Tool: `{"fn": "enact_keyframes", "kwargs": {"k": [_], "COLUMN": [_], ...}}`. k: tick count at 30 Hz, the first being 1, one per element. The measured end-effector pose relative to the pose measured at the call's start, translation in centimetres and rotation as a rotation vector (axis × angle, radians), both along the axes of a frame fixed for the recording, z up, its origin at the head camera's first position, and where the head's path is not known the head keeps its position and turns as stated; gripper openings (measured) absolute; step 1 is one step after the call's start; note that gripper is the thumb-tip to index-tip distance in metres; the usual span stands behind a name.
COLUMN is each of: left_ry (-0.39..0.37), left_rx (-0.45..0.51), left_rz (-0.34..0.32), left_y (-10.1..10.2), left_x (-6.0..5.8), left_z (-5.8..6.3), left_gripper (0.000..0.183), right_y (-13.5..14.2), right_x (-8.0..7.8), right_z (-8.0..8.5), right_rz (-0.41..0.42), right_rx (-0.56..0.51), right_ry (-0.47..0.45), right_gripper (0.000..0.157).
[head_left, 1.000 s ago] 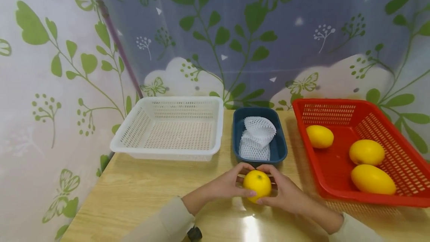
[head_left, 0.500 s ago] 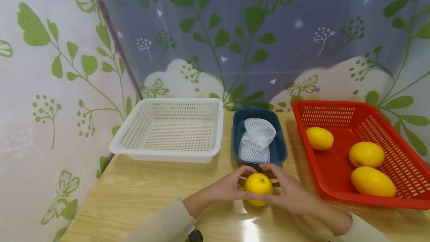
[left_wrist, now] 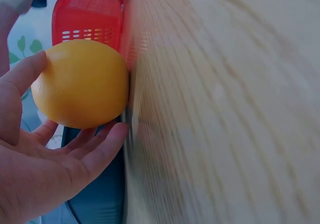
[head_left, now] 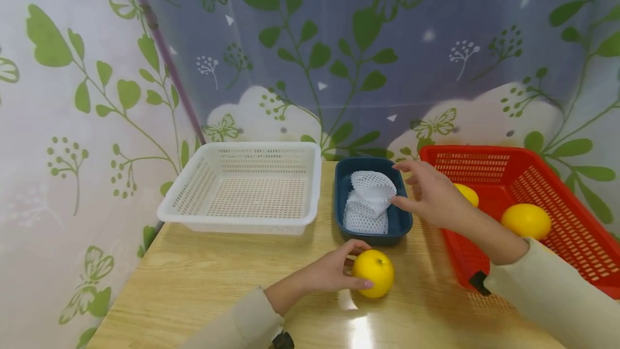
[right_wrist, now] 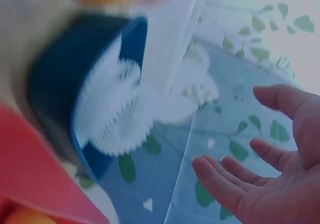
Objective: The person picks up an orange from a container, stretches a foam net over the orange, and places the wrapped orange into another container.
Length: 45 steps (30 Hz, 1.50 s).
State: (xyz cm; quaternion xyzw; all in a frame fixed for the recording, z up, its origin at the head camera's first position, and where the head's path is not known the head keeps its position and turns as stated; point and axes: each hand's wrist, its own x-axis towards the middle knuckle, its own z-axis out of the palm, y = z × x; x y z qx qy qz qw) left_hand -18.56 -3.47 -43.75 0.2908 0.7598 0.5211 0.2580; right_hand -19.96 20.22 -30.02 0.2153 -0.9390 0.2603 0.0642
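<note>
We are gripping a smooth, round yellow fruit point(head_left: 374, 273) in our left hand point(head_left: 334, 271), which is clamping it between thumb and fingers; it is sitting just in front of the dark blue rectangular bin point(head_left: 370, 238). Our right hand point(head_left: 431, 193) is hovering above the bin's right side, thumb and fingers spread apart and holding nothing. Crumpled white foam netting point(head_left: 369, 203) is lying inside the bin, below that hand. To the bin's right, a red perforated plastic basket point(head_left: 489, 203) is holding more yellow fruits point(head_left: 525, 221), partly hidden behind our right arm. To the bin's left, a white perforated plastic basket point(head_left: 237, 221) is standing. A pale wood-grain worktop point(head_left: 218, 273) is supporting the bin, and leaf-patterned fabric point(head_left: 290, 69) is hanging behind it.
</note>
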Motion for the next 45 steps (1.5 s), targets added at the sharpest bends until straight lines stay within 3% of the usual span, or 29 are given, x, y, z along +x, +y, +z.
{"fn": "enact_keyframes", "kwargs": {"k": [7,14,21,25,33,40,45], "left_ry": [-0.016,-0.017,-0.019,0.008,0.001,0.017,0.024], "left_rx": [0.003,-0.012,-0.030,-0.034,-0.058,-0.082,-0.093], "left_rz": [0.002,-0.016,-0.015,-0.025,-0.033,-0.032,-0.029], "left_y": [-0.3,-0.1,0.0,0.1,0.0,-0.1,-0.2], "left_x": [0.0,0.1,0.3,0.3,0.3,0.3,0.2], "left_z": [-0.1,0.1,0.5,0.8,0.9,1.1,1.2], "left_gripper": [0.055,0.056,0.057,0.059,0.060,0.062,0.062], "right_y": [-0.5,-1.1,-1.8,-2.1,-2.3,-2.0,-1.3], "right_x": [-4.8,-8.6,-10.3,-10.4,-10.3,-10.2,-10.2], "right_z": [0.5,-1.4,-3.3,-3.8,-5.2,-5.4,-4.7], "right_rz": [0.030,-0.091,-0.259,-0.322,-0.322,-0.324,-0.293], "right_rx": [0.167,0.104,0.053,-0.036,-0.045,-0.024,-0.070], "right_ry": [0.003,-0.139,-0.399,-0.494,-0.396,-0.287,-0.242], "right_gripper": [0.061,0.048,0.062,0.056,0.019,0.014,0.016]}}
